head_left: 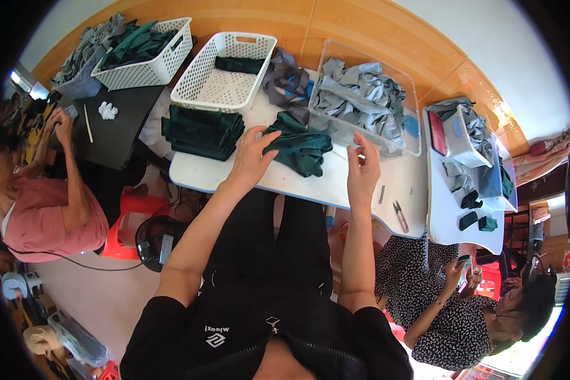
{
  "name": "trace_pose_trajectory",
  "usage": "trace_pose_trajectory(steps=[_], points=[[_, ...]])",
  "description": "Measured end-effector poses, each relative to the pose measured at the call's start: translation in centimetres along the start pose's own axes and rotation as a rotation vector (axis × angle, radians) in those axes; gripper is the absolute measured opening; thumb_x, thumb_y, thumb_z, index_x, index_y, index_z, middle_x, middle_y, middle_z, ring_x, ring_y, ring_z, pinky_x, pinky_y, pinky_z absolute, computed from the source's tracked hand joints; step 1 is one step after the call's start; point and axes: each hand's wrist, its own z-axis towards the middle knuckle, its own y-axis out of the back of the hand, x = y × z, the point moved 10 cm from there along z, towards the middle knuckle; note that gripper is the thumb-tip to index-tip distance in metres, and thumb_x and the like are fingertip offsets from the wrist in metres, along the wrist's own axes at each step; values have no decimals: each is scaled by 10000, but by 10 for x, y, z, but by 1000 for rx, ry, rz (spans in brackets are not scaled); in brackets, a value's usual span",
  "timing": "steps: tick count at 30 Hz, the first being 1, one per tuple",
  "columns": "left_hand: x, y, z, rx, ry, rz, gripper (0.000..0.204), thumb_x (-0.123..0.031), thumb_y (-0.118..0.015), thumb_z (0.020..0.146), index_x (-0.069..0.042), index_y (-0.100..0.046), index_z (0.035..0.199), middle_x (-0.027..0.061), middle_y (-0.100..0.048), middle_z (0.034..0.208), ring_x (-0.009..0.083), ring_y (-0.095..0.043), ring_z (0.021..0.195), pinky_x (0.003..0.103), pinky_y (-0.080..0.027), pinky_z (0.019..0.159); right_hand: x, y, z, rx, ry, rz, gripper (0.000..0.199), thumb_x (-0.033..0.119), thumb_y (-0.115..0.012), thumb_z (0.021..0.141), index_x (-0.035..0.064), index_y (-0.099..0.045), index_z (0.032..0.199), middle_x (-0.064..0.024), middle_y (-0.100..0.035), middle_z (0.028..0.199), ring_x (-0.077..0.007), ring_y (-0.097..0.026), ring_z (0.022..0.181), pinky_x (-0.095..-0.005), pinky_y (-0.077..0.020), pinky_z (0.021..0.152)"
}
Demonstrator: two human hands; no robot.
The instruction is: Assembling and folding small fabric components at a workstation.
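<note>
A crumpled dark green velvet cloth piece (301, 145) lies on the white table (199, 171) in front of me. My left hand (253, 155) is at its left edge, fingers and thumb apart; whether the fingertips touch the cloth I cannot tell. To the right of the cloth, my right hand (363, 166) is raised over the table with bent, parted fingers and nothing in them. Just left of my left hand sits a neat stack of folded dark green velvet pieces (201, 132).
Behind the stack stands a white perforated basket (187, 95) with one folded green piece inside. A clear bin (415, 104) of grey cloth is at the back right. Thread snips (401, 217) lie near the front right edge. People sit at both sides.
</note>
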Motion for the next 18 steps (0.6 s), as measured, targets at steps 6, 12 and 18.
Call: trace_pose_trajectory(steps=[6, 12, 18], points=[[-26, -32, -34, -25, -160, 208, 615, -57, -939, 1163, -114, -842, 1768, 273, -596, 1990, 518, -571, 1847, 569, -508, 1506, 56, 34, 143, -24, 180, -155, 217, 127, -915, 1239, 47, -979, 1430, -110, -913, 1255, -256, -819, 1169, -417, -657, 988], [-64, -25, -81, 104, 46, -137, 403, -93, -924, 1204, -44, -925, 1604, 229, -862, 1623, 417, -835, 1538, 462, -658, 1313, 95, 4, 201, 28, 245, -268, 220, 176, -963, 1196, 26, -980, 1356, -149, -937, 1223, -303, -868, 1116, -440, -678, 977], [-65, -33, -70, 230, 331, -864, 397, -187, -828, 1349, 75, -883, 1643, 160, -952, 1561, 272, -912, 1444, 439, -724, 1216, 130, -20, 121, 157, 209, -270, 232, 184, -994, 1176, -8, -963, 1302, -157, -934, 1160, -281, -875, 1037, -414, -677, 954]])
